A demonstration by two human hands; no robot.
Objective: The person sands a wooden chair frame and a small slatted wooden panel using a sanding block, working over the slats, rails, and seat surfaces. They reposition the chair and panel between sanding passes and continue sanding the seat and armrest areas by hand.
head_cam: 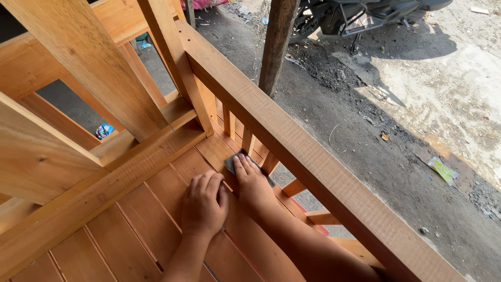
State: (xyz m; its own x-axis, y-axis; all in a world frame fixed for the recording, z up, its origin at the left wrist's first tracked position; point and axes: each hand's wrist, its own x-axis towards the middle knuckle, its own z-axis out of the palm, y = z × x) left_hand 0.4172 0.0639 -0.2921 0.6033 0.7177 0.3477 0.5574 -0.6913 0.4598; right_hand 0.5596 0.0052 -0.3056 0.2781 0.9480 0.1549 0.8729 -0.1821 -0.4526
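- Wooden frame [104, 89]: a slatted piece of furniture w/ unfinished pale timber; most of the view is filled by it. Its overall form can't be made out, as it's cut off at left, top and bottom.
- Top rail [313, 162]: runs diagonally, upper left to lower right, above the slats. Right forearm is passed under/behind it, prob. because the slat area can't be reached otherwise.
- Slatted deck [141, 209]: planks w/ narrow gaps; both hands are rested on it near the short spindles below the rail.
- Ground [417, 130]: dirt/concrete w/ litter. A parked motorbike [360, 15] is cut off at the top edge; a post [274, 47] stands beside the rail.
- Right hand [253, 183]: laid flat, fingers together, pressed onto the dark abrasive sheet [232, 163]. Palm-down hold prob. keeps pressure even.
- Left hand [204, 204]: loosely curled, nothing gripped, braced on a slat just beside the right, touching or nearly so.
- Abrasive sheet: on the slat near the spindles, mostly hidden under the fingers; only its edges are seen, so size & grit can't be told.
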